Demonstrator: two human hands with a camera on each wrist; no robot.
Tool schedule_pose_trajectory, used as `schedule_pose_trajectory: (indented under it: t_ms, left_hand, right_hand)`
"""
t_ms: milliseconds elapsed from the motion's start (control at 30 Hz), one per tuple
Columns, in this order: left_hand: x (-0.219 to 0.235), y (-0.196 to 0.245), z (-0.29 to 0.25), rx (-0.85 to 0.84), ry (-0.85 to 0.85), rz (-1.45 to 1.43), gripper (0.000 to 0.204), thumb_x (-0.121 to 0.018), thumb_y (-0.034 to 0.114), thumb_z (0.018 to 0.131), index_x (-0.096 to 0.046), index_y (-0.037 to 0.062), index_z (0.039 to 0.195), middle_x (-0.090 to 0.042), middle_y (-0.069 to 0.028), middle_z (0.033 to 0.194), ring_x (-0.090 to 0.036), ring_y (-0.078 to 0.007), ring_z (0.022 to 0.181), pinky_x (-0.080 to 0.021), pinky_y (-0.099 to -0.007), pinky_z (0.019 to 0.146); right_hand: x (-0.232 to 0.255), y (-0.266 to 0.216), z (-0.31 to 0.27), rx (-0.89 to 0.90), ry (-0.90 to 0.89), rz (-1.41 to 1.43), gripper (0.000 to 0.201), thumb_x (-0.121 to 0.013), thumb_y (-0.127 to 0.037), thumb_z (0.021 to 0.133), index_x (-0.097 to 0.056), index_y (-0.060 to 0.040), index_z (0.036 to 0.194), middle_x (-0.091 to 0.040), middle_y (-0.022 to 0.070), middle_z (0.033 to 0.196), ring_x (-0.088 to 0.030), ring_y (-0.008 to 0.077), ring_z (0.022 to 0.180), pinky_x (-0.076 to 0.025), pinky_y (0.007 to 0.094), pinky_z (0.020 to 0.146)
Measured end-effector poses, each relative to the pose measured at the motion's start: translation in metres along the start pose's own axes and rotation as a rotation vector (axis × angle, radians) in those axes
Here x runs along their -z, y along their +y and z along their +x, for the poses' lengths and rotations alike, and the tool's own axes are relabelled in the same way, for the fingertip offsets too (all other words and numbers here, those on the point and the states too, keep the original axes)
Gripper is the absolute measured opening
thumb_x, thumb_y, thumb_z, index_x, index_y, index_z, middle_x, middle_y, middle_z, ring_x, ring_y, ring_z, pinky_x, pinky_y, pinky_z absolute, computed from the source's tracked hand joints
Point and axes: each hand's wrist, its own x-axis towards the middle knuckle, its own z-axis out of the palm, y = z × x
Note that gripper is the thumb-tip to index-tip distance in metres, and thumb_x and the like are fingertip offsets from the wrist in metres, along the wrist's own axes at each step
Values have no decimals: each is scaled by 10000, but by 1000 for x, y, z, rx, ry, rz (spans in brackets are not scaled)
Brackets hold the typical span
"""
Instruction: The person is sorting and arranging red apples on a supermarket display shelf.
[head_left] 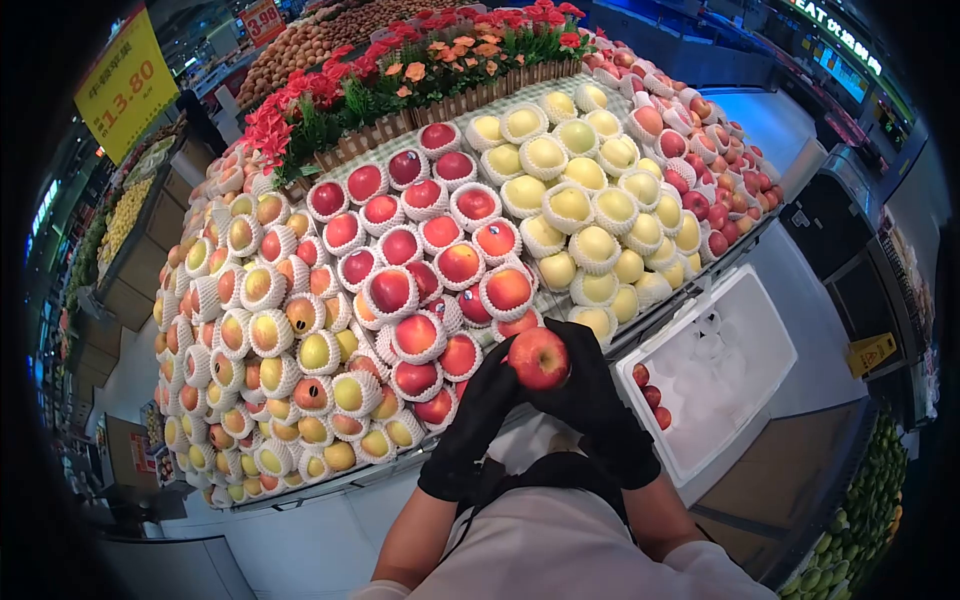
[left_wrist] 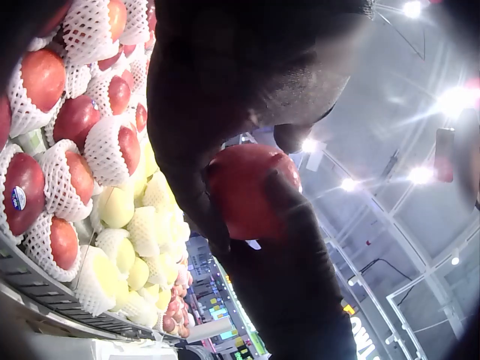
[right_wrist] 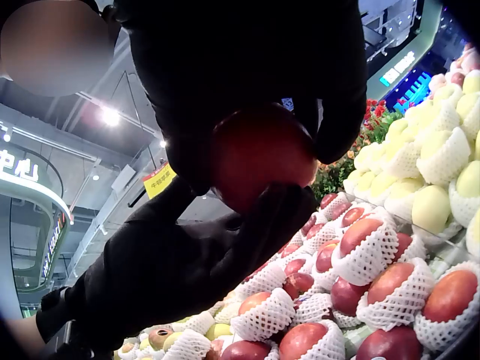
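Note:
A red apple (head_left: 538, 358) without a foam net is held between two black-gloved hands, in front of the fruit display. The left hand (head_left: 478, 415) grips its left side, and the right hand (head_left: 588, 400) holds it from the right. Seen from the left wrist, gloved fingers curve round the apple (left_wrist: 251, 187) from above and below. In the right wrist view the apple (right_wrist: 262, 157) is shaded, with fingers against its top and underside. Behind the hands lie red apples in white foam nets (head_left: 415, 335).
Yellow-green fruit in nets (head_left: 595, 245) are piled right of the red ones, with paler red-yellow fruit (head_left: 265, 330) at left. A white foam box (head_left: 720, 380) holding several red apples (head_left: 652, 396) stands right of the hands. Flowers (head_left: 400, 80) line a low fence (head_left: 440, 115) behind.

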Motion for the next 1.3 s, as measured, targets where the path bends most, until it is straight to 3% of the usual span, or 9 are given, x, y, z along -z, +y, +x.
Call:
schedule_pose_trajectory:
  t_ms: [167, 233, 333, 533, 667, 800, 1000, 1200, 1300]
  left_hand:
    - [30, -5, 1, -43, -12, -96, 576, -542, 332, 989, -372, -1, 1427, -501, -100, 1359, -535, -195, 1211, -464, -337, 1005]
    - [32, 2, -1, -151, -7, 289, 589, -556, 360, 976, -392, 0, 1413, -507, -97, 1350, -545, -187, 1195, -477, -334, 990]
    - [26, 18, -7, -223, 12, 534, 600, -574, 386, 959, -415, 5, 1395, -514, -96, 1338, -550, -177, 1181, -484, -334, 979]
    - [37, 26, -18, -251, 96, 471, 634, -630, 356, 928, -397, 16, 1410, -500, -103, 1355, -525, -193, 1219, -461, -339, 995]
    - [51, 21, -20, -364, 114, 184, 691, -696, 310, 887, -373, 26, 1428, -474, -114, 1383, -469, -220, 1289, -414, -352, 1045]
    - [65, 23, -25, -432, 93, 162, 786, -775, 93, 804, -326, 23, 1445, -428, -131, 1428, -427, -242, 1335, -379, -403, 1099]
    - [75, 37, -40, -485, 71, 212, 891, -822, 14, 723, -309, 23, 1452, -416, -129, 1435, -421, -247, 1343, -389, -409, 1101]
    - [98, 43, -48, -476, 34, 201, 790, -761, 42, 808, -309, 23, 1456, -420, -121, 1430, -400, -240, 1353, -361, -405, 1113]
    - [106, 40, -48, -430, 108, 183, 692, -701, 106, 877, -324, 23, 1452, -427, -120, 1424, -404, -236, 1347, -367, -381, 1095]
  right_hand:
    - [-13, -16, 7, 111, -27, 51, 846, -893, -190, 655, -436, -47, 1352, -537, 169, 1233, -532, 346, 1143, -447, 441, 957]
    - [-16, -18, 7, 82, -60, 116, 837, -892, -189, 667, -436, -54, 1355, -533, 160, 1254, -535, 328, 1155, -456, 431, 954]
    - [-17, -24, 8, 45, -102, 166, 828, -892, -189, 676, -440, -57, 1357, -527, 149, 1282, -537, 296, 1173, -469, 412, 951]
    - [-23, -40, 12, -31, -196, 150, 836, -875, -171, 703, -415, -56, 1392, -504, 142, 1322, -526, 262, 1216, -467, 385, 973]
    - [-40, -45, 13, -57, -152, 202, 863, -870, -159, 702, -409, -57, 1424, -530, 134, 1302, -563, 229, 1145, -475, 380, 945]
    - [-52, -45, 12, -13, -146, 128, 832, -856, -146, 720, -415, -53, 1420, -547, 166, 1307, -552, 260, 1199, -457, 386, 987]
    - [-72, -50, 12, -67, -207, 145, 765, -779, -99, 780, -390, -48, 1437, -497, 162, 1364, -516, 267, 1252, -451, 387, 996]
    - [-90, -60, 14, 41, -177, 66, 796, -817, -123, 745, -407, -46, 1422, -532, 145, 1325, -536, 257, 1216, -457, 385, 973]
    - [-95, -51, 13, -5, -187, 218, 809, -845, -141, 719, -424, -46, 1404, -546, 127, 1304, -557, 232, 1160, -467, 376, 945]
